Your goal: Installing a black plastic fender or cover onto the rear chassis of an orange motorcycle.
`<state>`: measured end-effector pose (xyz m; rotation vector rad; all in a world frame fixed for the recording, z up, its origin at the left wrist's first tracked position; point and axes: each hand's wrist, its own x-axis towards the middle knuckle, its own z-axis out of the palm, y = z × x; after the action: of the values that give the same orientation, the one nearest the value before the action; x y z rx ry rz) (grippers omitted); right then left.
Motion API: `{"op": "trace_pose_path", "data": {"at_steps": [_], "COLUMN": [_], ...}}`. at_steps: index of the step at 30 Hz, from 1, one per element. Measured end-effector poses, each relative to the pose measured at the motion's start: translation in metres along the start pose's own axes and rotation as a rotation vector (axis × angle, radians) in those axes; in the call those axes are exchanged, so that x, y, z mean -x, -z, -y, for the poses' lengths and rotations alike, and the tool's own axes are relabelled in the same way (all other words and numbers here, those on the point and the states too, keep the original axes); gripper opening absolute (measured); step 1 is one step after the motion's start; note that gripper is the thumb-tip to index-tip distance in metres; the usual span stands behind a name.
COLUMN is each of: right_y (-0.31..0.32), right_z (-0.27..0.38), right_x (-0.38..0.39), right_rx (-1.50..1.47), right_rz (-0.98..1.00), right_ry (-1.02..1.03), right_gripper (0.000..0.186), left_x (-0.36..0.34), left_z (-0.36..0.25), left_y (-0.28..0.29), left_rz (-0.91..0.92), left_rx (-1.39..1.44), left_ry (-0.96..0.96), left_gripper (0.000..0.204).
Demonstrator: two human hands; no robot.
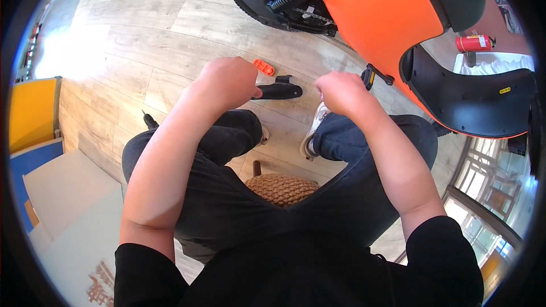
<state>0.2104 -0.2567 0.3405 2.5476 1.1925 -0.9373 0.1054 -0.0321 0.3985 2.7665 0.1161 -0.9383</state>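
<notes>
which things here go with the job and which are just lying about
Likely with the job: black piece by the left hand (held or not, I can't tell); small orange piece on the floor; pedal near the right hand; orange and black bike.

Apparently just about: red fire extinguisher; yellow panel.

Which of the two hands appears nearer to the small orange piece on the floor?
The left hand: in this view it appears beside the small orange piece, while the right hand appears farther away, near the black pedal.
</notes>
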Motion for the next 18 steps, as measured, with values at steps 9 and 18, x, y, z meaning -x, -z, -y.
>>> {"op": "trace_pose_path", "data": {"at_steps": [9, 18], "right_y": [0.000, 0.009], "right_z": [0.002, 0.011], "right_x": [0.003, 0.005], "right_rx": [0.038, 0.055], "right_rz": [0.111, 0.178], "right_ry": [-0.048, -0.024], "right_gripper": [0.013, 0.025], "left_x": [-0.001, 0.000], "left_z": [0.001, 0.003], "left_y": [0.004, 0.006], "left_rz": [0.033, 0.064], "left_rx": [-0.027, -0.030], "left_ry": [0.060, 0.043], "left_gripper": [0.046, 0.047]}}
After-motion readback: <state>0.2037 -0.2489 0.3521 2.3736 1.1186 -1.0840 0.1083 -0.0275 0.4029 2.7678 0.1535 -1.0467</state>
